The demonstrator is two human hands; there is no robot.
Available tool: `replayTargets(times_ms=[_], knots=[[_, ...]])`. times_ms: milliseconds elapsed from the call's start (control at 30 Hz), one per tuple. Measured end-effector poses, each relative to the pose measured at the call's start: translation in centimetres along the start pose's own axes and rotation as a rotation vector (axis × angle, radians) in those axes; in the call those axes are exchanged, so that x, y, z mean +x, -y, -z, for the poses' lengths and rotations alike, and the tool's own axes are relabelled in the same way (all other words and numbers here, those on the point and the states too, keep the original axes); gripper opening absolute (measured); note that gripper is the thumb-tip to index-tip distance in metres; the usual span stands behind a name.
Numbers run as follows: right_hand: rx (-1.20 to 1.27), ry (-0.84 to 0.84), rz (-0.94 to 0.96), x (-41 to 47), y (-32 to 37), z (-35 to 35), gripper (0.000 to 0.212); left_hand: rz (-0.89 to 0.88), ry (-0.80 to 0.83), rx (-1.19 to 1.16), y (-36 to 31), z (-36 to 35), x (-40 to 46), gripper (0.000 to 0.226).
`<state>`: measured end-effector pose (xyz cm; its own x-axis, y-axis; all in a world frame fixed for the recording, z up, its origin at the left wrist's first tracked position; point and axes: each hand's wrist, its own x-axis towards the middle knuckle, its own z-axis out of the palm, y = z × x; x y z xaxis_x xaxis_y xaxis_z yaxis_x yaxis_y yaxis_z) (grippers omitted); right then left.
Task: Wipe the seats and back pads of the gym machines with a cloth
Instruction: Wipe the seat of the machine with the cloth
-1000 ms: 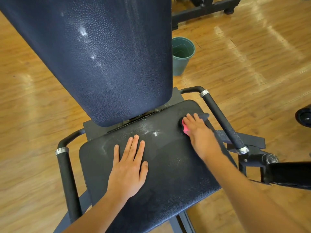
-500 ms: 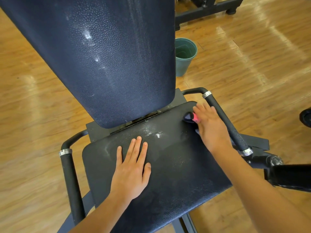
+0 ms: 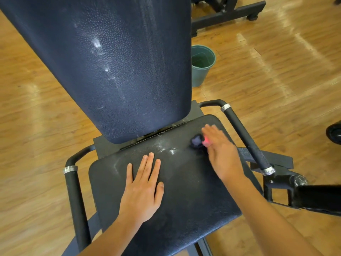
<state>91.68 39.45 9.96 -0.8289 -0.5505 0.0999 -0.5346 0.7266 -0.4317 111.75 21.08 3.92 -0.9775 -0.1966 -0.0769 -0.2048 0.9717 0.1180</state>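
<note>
The black padded seat (image 3: 184, 191) of the gym machine has a pebbled vinyl surface, dull with a faint dusty film and marked by whitish smears and specks near its back edge, just below the back pad (image 3: 114, 67). That back pad is dark navy, tall and tilted, its textured skin showing pale scuffs and streaks down the middle. The left hand (image 3: 143, 189) lies flat on the seat, fingers straight and close together, palm down near the seat's centre. The right hand (image 3: 221, 154) is motion-blurred at the seat's far right corner, pressing a small cloth (image 3: 198, 142) onto the pad; the cloth shows as a dark bluish wad with a pink patch, peeking out from under the fingers, and whether the fingers curl round it or simply press it flat I cannot tell. Black foam-gripped handles with silver collars flank the seat: a left handle (image 3: 75, 200) and a right handle (image 3: 245, 137). A green bucket (image 3: 200, 71) stands on the wooden floor (image 3: 276, 80) behind the machine.
</note>
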Motion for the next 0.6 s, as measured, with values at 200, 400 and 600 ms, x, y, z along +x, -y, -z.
replayTargets(times_ms=[200, 400, 600], knots=[[-0.094, 0.003, -0.11, 2.2, 1.7, -1.7, 0.035, 0.001, -0.005, -0.006, -0.1, 0.1, 0.0, 0.065], [-0.094, 0.08, 0.088, -0.9, 3.0, -3.6, 0.035, 0.0, -0.009, -0.01, -0.1, 0.1, 0.0, 0.065], [0.104, -0.117, -0.354, 2.4, 1.4, -0.8, 0.029, -0.003, -0.015, -0.02, -0.1, 0.1, 0.0, 0.064]])
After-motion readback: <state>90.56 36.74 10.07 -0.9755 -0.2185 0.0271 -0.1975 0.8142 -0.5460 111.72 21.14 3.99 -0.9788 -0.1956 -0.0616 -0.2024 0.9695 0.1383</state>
